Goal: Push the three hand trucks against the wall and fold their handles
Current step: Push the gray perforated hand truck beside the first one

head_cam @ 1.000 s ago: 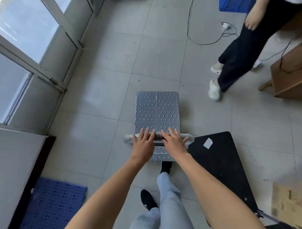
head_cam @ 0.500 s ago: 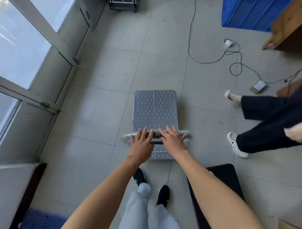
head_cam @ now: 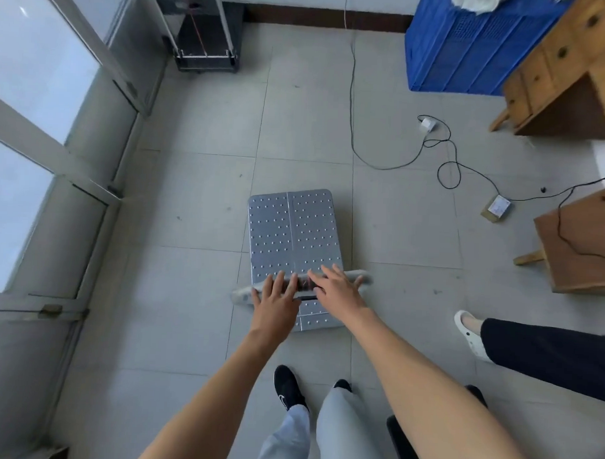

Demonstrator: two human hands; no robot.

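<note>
A silver studded hand truck (head_cam: 291, 229) stands on the tiled floor in front of me, its grey padded handle (head_cam: 360, 276) upright and crosswise at the near end. My left hand (head_cam: 276, 302) and my right hand (head_cam: 336, 289) lie side by side on the handle's middle, fingers stretched forward over the bar. A second hand truck (head_cam: 206, 37), dark with an upright metal handle frame, stands against the far wall at the top left. The corner of a black platform (head_cam: 400, 442) shows at the bottom edge behind my right arm.
A glass partition (head_cam: 39, 151) runs along the left. A blue crate (head_cam: 472, 53) and wooden furniture (head_cam: 567, 77) stand at the back right, another wooden piece (head_cam: 581, 249) at the right. Cables (head_cam: 444, 158) trail across the floor. Another person's leg (head_cam: 543, 354) is near right.
I have walked forward with the silver truck, both hands staying on its handle. The far wall and the dark truck came into view; the black platform and the other person fell behind.
</note>
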